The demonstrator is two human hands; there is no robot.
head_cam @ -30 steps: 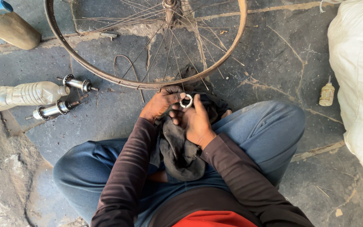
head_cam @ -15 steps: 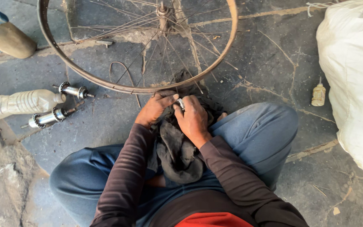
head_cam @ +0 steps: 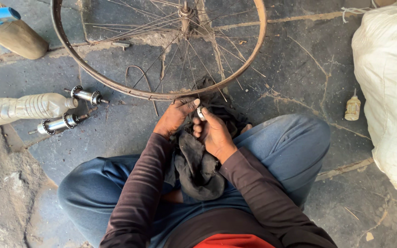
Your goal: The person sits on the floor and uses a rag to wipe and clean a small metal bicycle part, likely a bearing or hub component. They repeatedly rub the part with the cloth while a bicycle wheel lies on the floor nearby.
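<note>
I sit cross-legged on a cracked stone floor in blue jeans and dark long sleeves. My right hand (head_cam: 214,133) pinches a small metal ring (head_cam: 200,112) between thumb and fingers, and also presses a dark greasy rag (head_cam: 198,167) that hangs down over my lap. My left hand (head_cam: 175,115) reaches across with extended fingers that touch the ring and the rag's upper edge. A rusty spoked bicycle wheel rim (head_cam: 116,85) lies flat on the floor just beyond my hands.
Two chrome wheel hubs (head_cam: 86,95) (head_cam: 57,124) lie on the left beside a clear plastic bottle (head_cam: 21,108). A small oil bottle (head_cam: 353,108) stands on the right, next to a big white sack (head_cam: 389,92). A bent wire (head_cam: 138,73) lies under the rim.
The ring was held face-up and plainly visible a second ago; now it sits edge-on between my fingers. My hands stayed close together over the rag, and the view shifted slightly.
</note>
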